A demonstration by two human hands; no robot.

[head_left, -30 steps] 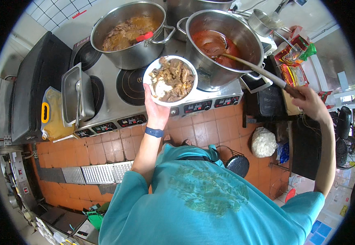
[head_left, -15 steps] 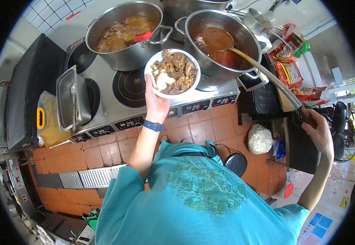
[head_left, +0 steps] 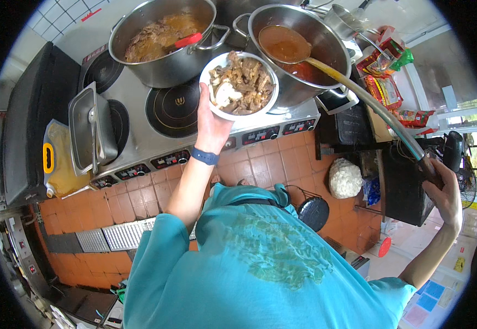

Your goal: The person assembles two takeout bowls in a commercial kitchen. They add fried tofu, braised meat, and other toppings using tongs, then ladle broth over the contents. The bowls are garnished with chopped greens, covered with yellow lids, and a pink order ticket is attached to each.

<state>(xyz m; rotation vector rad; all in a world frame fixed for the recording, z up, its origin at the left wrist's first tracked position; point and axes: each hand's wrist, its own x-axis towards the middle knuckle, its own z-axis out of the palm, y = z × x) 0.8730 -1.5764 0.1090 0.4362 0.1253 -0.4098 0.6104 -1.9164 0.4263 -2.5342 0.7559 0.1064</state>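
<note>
My left hand (head_left: 212, 123) grips a white bowl (head_left: 274, 98) by its near left side, in front of the pots. Chunks of brown meat (head_left: 249, 79) fill it, with some white pieces (head_left: 226, 94) at the left. On the far right, my right hand (head_left: 444, 192) is closed around the dark handle end of a long ladle (head_left: 378, 108). Its round head, full of reddish-brown broth (head_left: 285, 44), is over the right-hand steel pot (head_left: 337, 66), which has red-brown liquid inside. To the left stands another steel pot (head_left: 164, 68) of meat in broth, with a red-handled utensil (head_left: 188, 40) at its rim.
Below the pots runs a steel cooktop (head_left: 134, 115) with round black plates and front knobs. A steel pan (head_left: 76, 131) and a jug of yellow liquid (head_left: 63, 164) are at its left. Red packets (head_left: 383, 90) lie on the right; a black stool (head_left: 313, 214) is on the tiled floor.
The bowl has shifted slightly right and away from me in my left hand. My right hand has moved right and nearer, and the ladle's head has risen a little, toward the pot's far left.
</note>
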